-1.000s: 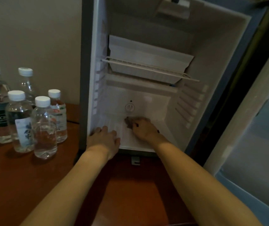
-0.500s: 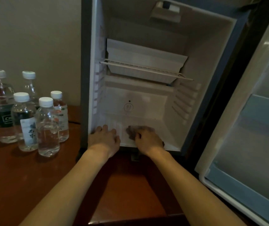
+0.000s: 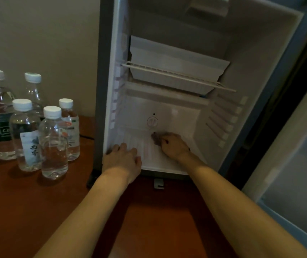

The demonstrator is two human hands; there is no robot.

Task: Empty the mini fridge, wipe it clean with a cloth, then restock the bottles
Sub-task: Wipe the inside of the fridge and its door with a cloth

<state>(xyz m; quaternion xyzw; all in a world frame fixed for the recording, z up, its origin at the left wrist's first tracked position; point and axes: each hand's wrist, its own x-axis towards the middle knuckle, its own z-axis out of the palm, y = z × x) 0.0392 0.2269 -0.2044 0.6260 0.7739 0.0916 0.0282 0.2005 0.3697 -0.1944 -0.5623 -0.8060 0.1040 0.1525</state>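
While my left hand (image 3: 123, 159) rests flat on the fridge floor (image 3: 149, 151), my right hand (image 3: 173, 145), nearer the back wall, grips the cloth (image 3: 156, 138).

Bottle label (image 3: 30, 146) bears Chinese characters (too blurred to read).

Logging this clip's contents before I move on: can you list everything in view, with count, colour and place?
bottles: five, clear with white caps, standing on the table left of the fridge
table: one, reddish-brown wood, under the bottles and fridge
fridge: one, white inside, door open, no bottles inside
shelf: one, white wire, across the fridge's middle
door: one, pale, swung out at right
cloth: one, dark, on the fridge floor
left hand: flat on the floor's front edge
right hand: grips the cloth
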